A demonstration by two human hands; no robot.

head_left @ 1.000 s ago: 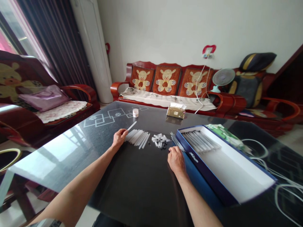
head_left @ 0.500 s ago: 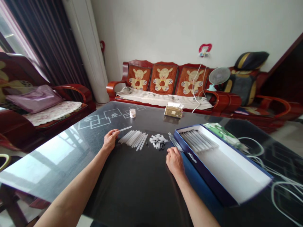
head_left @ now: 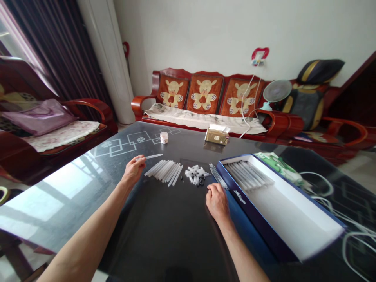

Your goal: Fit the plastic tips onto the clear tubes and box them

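Note:
My left hand (head_left: 134, 170) pinches one slim translucent pen barrel (head_left: 153, 156), which points to the right above the table. Just right of that hand lies a row of similar pen barrels (head_left: 166, 171). A small heap of white pen caps and black bits (head_left: 196, 174) is in the middle. My right hand (head_left: 217, 201) rests on the table with its fingers curled; whatever they may hold is hidden. Beyond its fingertips, thin pen refills (head_left: 217, 176) lie against the blue box (head_left: 255, 219). Inside the far end of the box lies a row of pens (head_left: 248, 174).
A small white jar (head_left: 163, 138) and a gold tissue pack (head_left: 216, 135) stand toward the far table edge. Right of the box are a green-and-white bag (head_left: 277, 164) and white cables (head_left: 326, 203). A wooden sofa (head_left: 141, 103) stands behind the dark table (head_left: 164, 231).
My left hand has moved slightly up and left with the pen barrel, which now shows more of its length. My right hand stays in place. The view has shifted a little.

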